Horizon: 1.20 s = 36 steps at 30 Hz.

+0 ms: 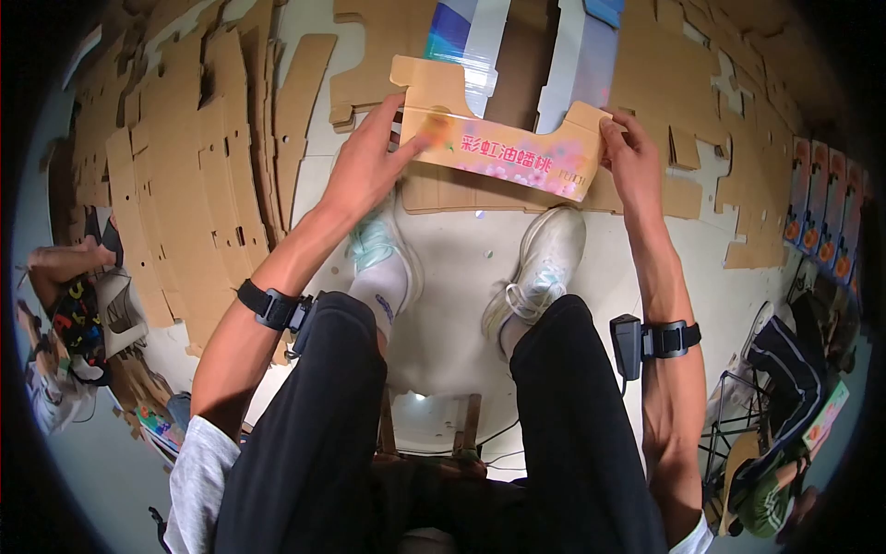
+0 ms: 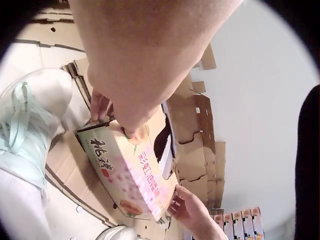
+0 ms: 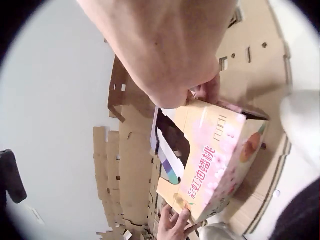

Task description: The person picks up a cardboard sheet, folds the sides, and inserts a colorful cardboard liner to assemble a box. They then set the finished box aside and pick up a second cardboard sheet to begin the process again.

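Observation:
A printed cardboard peach box (image 1: 508,152) with pink lettering and blossoms is held between both hands, above flat brown cardboard by the shoes. My left hand (image 1: 362,164) grips its left end, thumb over the printed front panel. At the right end, my right hand (image 1: 635,164) pinches the corner by the short side flap. In the left wrist view the box (image 2: 135,170) shows two printed faces meeting at a folded edge. The top of the box (image 3: 205,145) has a wide cut-out in the right wrist view, and a dark interior shows through it.
Flattened brown cardboard sheets (image 1: 185,175) lie in overlapping rows at the left and beyond the box. Several printed boxes (image 1: 824,208) stand in a row at far right. White shoes (image 1: 551,254) flank the pale floor. Other people sit at both sides.

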### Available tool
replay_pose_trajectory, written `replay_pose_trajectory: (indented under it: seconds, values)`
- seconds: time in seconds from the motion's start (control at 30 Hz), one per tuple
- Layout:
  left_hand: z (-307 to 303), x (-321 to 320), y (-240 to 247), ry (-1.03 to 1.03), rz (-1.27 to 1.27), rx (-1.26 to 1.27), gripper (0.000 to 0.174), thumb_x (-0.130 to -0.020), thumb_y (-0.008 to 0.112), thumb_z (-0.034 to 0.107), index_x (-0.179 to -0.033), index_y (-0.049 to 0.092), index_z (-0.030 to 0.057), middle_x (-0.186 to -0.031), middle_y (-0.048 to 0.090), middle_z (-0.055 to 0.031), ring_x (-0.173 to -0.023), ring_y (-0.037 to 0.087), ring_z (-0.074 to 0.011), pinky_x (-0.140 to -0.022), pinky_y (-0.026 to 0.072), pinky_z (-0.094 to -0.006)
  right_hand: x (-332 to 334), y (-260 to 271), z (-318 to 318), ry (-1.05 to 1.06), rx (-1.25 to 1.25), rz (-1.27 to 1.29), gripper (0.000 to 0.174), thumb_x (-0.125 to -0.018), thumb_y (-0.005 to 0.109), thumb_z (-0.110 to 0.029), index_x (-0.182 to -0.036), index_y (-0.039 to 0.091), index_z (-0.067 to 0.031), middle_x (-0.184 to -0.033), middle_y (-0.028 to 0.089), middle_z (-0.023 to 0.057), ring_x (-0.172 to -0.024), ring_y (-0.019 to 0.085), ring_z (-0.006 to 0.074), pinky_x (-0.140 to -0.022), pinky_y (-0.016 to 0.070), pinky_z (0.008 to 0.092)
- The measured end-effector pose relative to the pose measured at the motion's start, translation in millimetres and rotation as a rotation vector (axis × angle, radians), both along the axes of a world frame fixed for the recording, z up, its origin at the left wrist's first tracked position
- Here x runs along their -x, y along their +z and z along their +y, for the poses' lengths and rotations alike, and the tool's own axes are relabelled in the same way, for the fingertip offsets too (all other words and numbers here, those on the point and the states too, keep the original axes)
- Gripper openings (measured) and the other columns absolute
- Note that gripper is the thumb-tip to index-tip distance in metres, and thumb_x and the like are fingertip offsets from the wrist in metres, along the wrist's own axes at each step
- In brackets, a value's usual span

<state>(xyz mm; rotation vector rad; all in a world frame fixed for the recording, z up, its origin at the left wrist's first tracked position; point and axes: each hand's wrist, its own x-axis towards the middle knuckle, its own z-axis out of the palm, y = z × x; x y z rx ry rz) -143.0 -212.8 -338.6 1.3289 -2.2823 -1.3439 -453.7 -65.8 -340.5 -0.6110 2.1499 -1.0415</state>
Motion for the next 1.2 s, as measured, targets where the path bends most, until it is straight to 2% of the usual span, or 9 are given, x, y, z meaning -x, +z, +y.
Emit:
replay_pose_trajectory:
  seconds: [0.13, 0.47, 0.57, 0.67, 0.83, 0.93, 1.0, 1.07, 1.2]
  values:
    - [4.4, 2.0, 3.2, 0.001, -0.03, 0.038, 0.058, -0.099, 0.071, 0.029, -0.147, 0.047, 0.0054, -0.135, 0.064, -0.0154, -0.093, 0.065, -0.0277, -0.088, 0.0545, -0.041, -9.3, 23.1, -9.0, -0.102, 0.075, -0.221, 0.034, -0.103, 0.065, -0.021, -0.129, 0.071, 0.0003, -0.104, 0.073, 0.0081, -0.089, 0.067, 0.0135, -0.079, 0.0521, 0.029]
    - [2.8, 5.2, 2.0, -0.007, -0.038, 0.038, 0.058, -0.1, 0.071, 0.029, -0.145, 0.047, 0.0025, -0.128, 0.066, -0.0196, -0.093, 0.069, -0.0283, -0.086, 0.0554, -0.0414, -5.8, -10.2, -9.7, -0.236, 0.036, -0.218, 0.041, -0.097, 0.075, -0.022, -0.129, 0.062, -0.0004, -0.1, 0.071, 0.0086, -0.089, 0.066, 0.013, -0.081, 0.0536, 0.0292]
    - [1.4, 4.3, 3.5, 0.002, -0.037, -0.03, 0.066, -0.099, 0.074, 0.031, -0.149, 0.044, 0.0009, -0.132, 0.064, -0.0204, -0.112, 0.066, -0.0278, -0.091, 0.0553, -0.04, -2.2, -11.9, -5.0, -0.202, 0.079, -0.297, 0.047, -0.096, 0.076, -0.027, -0.131, 0.058, -0.0019, -0.105, 0.07, 0.0098, -0.09, 0.067, 0.0138, -0.082, 0.0541, 0.0294]
    - [5.0, 7.3, 6.7, 0.095, 0.019, -0.014, 0.068, -0.098, 0.074, 0.028, -0.149, 0.041, -0.0028, -0.137, 0.06, -0.0227, -0.117, 0.065, -0.0299, -0.098, 0.0538, -0.0395, 1.1, -13.8, 0.5, -0.118, 0.016, -0.306, 0.052, -0.099, 0.074, -0.035, -0.135, 0.057, -0.0015, -0.114, 0.069, 0.0119, -0.091, 0.068, 0.0154, -0.083, 0.0552, 0.0298]
    - [-5.4, 17.2, -12.6, 0.042, 0.084, 0.208, 0.082, -0.09, 0.081, 0.03, -0.149, 0.037, -0.0067, -0.142, 0.053, -0.0269, -0.132, 0.054, -0.0378, -0.109, 0.0456, -0.0453, -27.6, -0.7, 8.4, -0.049, -0.124, -0.385, 0.059, -0.102, 0.068, -0.044, -0.138, 0.055, 0.0007, -0.122, 0.068, 0.016, -0.096, 0.071, 0.0177, -0.081, 0.0586, 0.0322]
    - [-14.9, 37.4, -10.2, 0.158, -0.066, 0.213, 0.093, -0.082, 0.087, 0.038, -0.147, 0.038, -0.0068, -0.14, 0.052, -0.0284, -0.134, 0.049, -0.0426, -0.112, 0.0398, -0.0505, -50.6, -1.9, 11.0, 0.281, -0.292, -0.575, 0.057, -0.103, 0.068, -0.037, -0.141, 0.051, 0.0016, -0.115, 0.072, 0.0135, -0.091, 0.073, 0.0146, -0.074, 0.0605, 0.0301]
    - [-23.3, 45.3, -11.7, 0.245, -0.131, 0.256, 0.102, -0.072, 0.092, 0.046, -0.144, 0.041, -0.0062, -0.138, 0.052, -0.0289, -0.133, 0.046, -0.0453, -0.114, 0.033, -0.0538, -86.2, 3.6, 25.9, 0.517, -0.279, -0.557, 0.043, -0.102, 0.069, -0.03, -0.133, 0.059, -0.0016, -0.098, 0.073, 0.0058, -0.08, 0.067, 0.0103, -0.066, 0.0541, 0.0281]
    - [-25.0, 46.1, -18.9, 0.139, -0.173, 0.38, 0.102, -0.071, 0.092, 0.044, -0.144, 0.041, -0.0059, -0.137, 0.052, -0.0285, -0.134, 0.045, -0.0435, -0.115, 0.0309, -0.053, -106.2, -1.6, 31.2, 0.941, -0.282, -0.64, 0.045, -0.101, 0.068, -0.036, -0.123, 0.063, 0.0028, -0.099, 0.073, 0.0068, -0.083, 0.068, 0.0156, -0.071, 0.0527, 0.0334]
    - [-20.6, 50.2, -25.7, 0.011, -0.043, 0.522, 0.089, -0.076, 0.089, 0.037, -0.144, 0.046, -0.0011, -0.134, 0.055, -0.0212, -0.131, 0.047, -0.0399, -0.115, 0.0315, -0.0483, -118.0, 40.9, 19.4, 1.166, -0.596, -0.372, 0.054, -0.102, 0.06, -0.051, -0.109, 0.072, 0.0006, -0.087, 0.07, 0.0159, -0.084, 0.066, 0.0265, -0.077, 0.0508, 0.0407]
